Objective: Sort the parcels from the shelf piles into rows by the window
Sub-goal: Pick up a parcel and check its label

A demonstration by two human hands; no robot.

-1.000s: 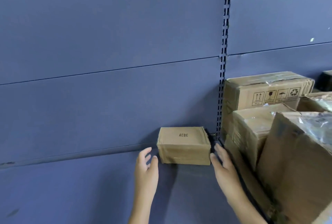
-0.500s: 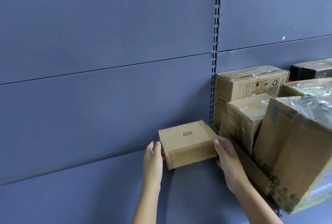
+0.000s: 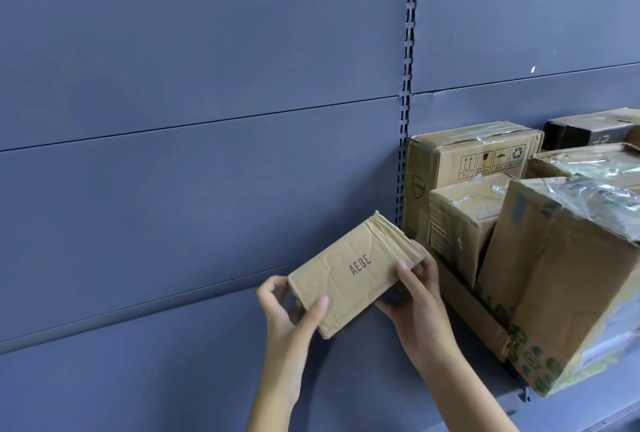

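A small brown cardboard parcel point(image 3: 353, 270) printed "AEBE" is tilted in the air in front of the blue shelf back panel. My left hand point(image 3: 294, 313) grips its lower left end, thumb on the top face. My right hand point(image 3: 415, 296) holds its right end from below, fingers wrapped over the edge. To the right, a pile of larger cardboard parcels point(image 3: 460, 223) fills the shelf.
A tall taped box point(image 3: 568, 279) overhangs the shelf's front edge point(image 3: 523, 393) at the right. A box with handling symbols point(image 3: 474, 157) and a dark box point(image 3: 585, 131) stand behind. A slotted upright point(image 3: 407, 92) divides the blue panels point(image 3: 173, 189).
Both hands closed on the small parcel, lifted it off the shelf and tilted it towards me. The view has shifted, showing more of the pile at the right.
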